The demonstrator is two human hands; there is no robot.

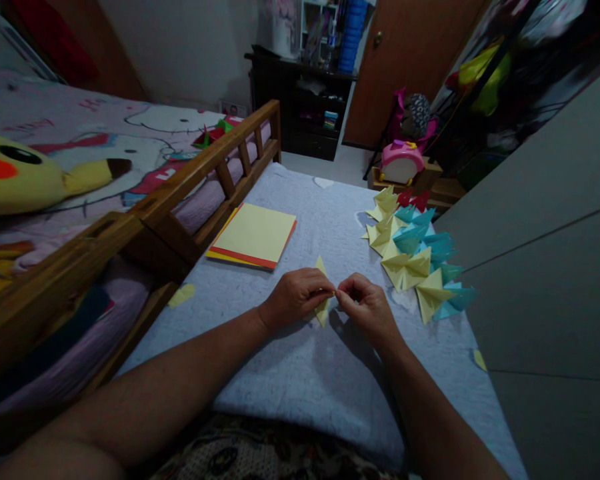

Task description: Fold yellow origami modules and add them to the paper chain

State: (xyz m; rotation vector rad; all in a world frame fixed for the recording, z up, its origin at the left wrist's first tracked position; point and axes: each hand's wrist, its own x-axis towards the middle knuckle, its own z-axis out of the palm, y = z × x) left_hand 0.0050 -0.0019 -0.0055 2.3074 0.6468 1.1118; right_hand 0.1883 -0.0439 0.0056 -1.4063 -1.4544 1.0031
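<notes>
Between my hands is a pale yellow folded paper piece, its points showing above and below my left fingers. My left hand is closed on its middle, thumb and fingers pinched together. My right hand pinches the tip on the right side of the same piece. Fingers cover much of the middle, so the folds there are hidden. To the right stand several finished-looking folded paper shapes, yellow ones in front of blue ones, with red ones at the far end.
A stack of square paper sheets, cream on top with orange and yellow below, lies left of my hands on the cloth-covered surface. A wooden bed rail runs along the left. A pale cabinet borders the right.
</notes>
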